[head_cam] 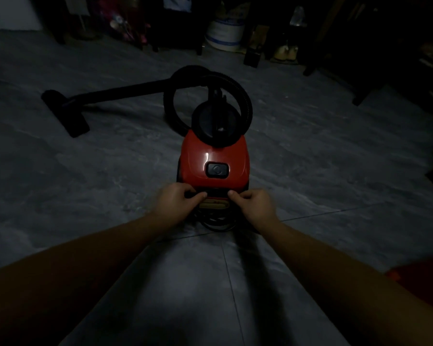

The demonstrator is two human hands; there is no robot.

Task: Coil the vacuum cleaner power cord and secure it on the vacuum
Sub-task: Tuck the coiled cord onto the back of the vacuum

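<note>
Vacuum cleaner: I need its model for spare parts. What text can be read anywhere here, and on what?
Nothing can be read.
Yellowish label at the rear of the red vacuum cleaner: red marks, too blurred.
Black button: round symbol, no letters.
White sack behind: blue marks, too blurred.

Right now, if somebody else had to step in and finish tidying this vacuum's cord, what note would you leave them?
Left hand: fingers curled against the rear edge of the red vacuum; too dark to tell what they grip.
Right hand: the same, on the other side.
Power cord: loops bunched on the floor at the vacuum's rear.
Done: cord looks gathered.
Left: secure the coil on the vacuum.
</note>
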